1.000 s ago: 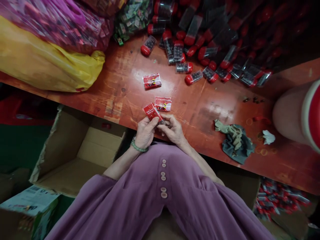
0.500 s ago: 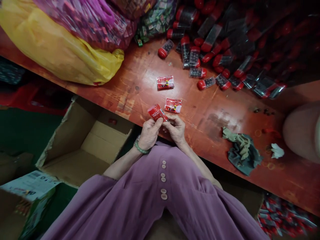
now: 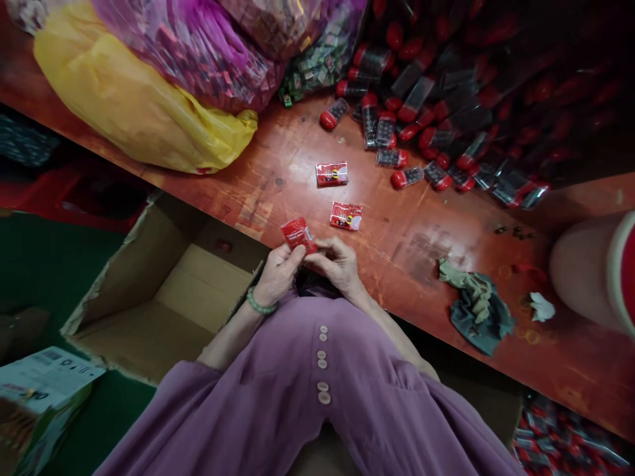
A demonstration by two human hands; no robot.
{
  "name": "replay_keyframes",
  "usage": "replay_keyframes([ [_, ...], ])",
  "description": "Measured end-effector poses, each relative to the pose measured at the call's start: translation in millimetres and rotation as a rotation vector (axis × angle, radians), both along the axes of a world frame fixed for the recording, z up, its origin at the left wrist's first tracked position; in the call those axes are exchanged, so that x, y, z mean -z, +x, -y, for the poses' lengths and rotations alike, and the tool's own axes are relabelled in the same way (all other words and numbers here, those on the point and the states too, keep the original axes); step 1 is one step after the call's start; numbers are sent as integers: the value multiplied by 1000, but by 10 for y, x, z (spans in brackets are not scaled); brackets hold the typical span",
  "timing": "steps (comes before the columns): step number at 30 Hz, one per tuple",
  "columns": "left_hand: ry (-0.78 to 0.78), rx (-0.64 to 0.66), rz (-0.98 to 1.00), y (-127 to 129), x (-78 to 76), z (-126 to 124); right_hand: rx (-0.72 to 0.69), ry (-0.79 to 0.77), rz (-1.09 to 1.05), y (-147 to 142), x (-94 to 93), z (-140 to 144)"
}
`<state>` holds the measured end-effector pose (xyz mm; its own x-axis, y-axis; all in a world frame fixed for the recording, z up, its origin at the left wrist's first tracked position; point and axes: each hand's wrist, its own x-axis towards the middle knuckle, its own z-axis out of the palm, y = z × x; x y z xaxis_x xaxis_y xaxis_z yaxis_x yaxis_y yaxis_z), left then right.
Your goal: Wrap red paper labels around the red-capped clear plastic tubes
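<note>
Pinching one small red packet (image 3: 298,235), left hand (image 3: 276,276) and right hand (image 3: 337,264) both grip it at the table (image 3: 397,244) edge.

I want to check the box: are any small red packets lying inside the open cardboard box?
No, the open brown cardboard box shows only a bare floor, while two small red packets lie on the red wooden table.

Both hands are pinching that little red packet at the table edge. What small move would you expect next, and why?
Probably laying the red packet down beside the two packets lying flat on the red table. The left hand and right hand hold it together just short of them, above the table edge.
</note>
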<state>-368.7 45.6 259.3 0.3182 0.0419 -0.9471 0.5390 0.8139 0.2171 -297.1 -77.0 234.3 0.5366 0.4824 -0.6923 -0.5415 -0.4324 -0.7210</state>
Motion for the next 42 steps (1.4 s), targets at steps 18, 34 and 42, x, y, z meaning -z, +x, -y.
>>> replay_keyframes([
  [18, 1252, 1121, 419, 5, 165, -451, -937, -393, 594, 620, 378, 562],
  [34, 1135, 1324, 774, 701, 803, 172, -884, -635, 561, 1977, 793, 817],
  [42, 1015, 1203, 702, 729, 805, 157, -794, -548, 509, 1679, 893, 862],
])
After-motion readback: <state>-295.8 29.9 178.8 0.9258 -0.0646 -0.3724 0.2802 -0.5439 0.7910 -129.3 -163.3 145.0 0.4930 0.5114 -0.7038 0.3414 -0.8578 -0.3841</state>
